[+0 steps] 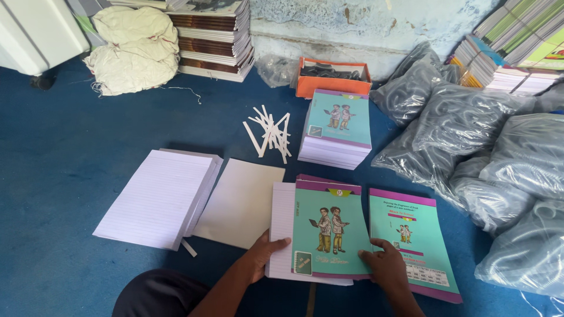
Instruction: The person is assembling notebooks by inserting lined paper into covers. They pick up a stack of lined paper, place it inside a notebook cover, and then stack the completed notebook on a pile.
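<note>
Teal notebook cover (329, 235), purple band on top, cartoon of two figures, lies face up on a block of ruled pages (281, 226) on the blue floor (59, 176), right in front of the person. Long axis runs away from the person, tilted slightly; the cover sits offset to the right, so a strip of ruled paper shows along its left side. Left hand (261, 255) rests at the bottom-left corner of the ruled block, fingers flat against the paper edge, thumb on top — pressing, not clenched; whether it pinches the sheets I cannot tell. Right hand (385, 264) lies palm down, fingers spread over the cover's lower right corner and onto the loose back cover (414, 240) lying just beside it to the right — flat, grasping nothing. Both hands sit at the near short edge, one at each corner; cover lies straight ahead of them. Left hand is nearer the exposed paper strip, right nearer the cover edge. Further out: stack of finished notebooks (336, 132), scattered white paper strips (270, 135), stack of ruled sheets (155, 196) with a blank cream sheet (241, 202) beside it, grey plastic bags (470, 141) on the right, orange box (332, 76).
</note>
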